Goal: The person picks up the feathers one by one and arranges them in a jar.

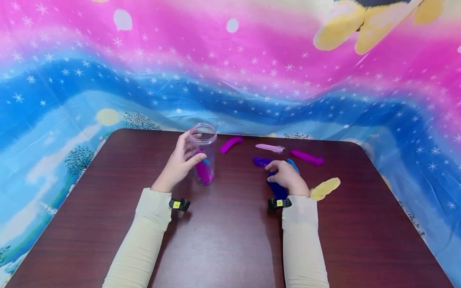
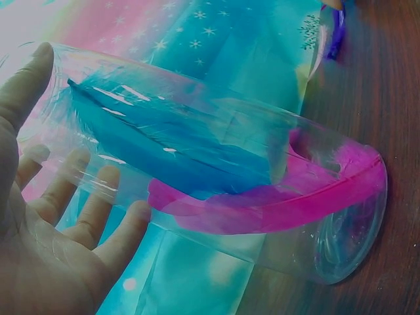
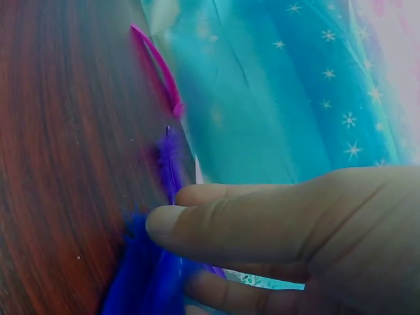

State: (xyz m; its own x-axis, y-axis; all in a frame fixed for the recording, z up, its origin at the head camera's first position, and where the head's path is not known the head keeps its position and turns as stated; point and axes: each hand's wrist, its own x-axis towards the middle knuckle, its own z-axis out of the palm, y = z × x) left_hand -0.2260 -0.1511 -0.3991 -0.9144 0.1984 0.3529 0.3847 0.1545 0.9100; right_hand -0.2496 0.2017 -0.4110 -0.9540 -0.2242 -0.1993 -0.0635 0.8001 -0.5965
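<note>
While in left hand (image 1: 177, 162), clear jar (image 1: 209, 166)

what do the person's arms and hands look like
Long, pale cream fabric sleeves cover both arms, ending at the wrists. Each wrist carries a small, blocky black device with a yellow label. The left hand and right hand are ungloved.

Left grip (image 1: 181, 161) cupped, right grip (image 1: 287, 177) curled
</note>
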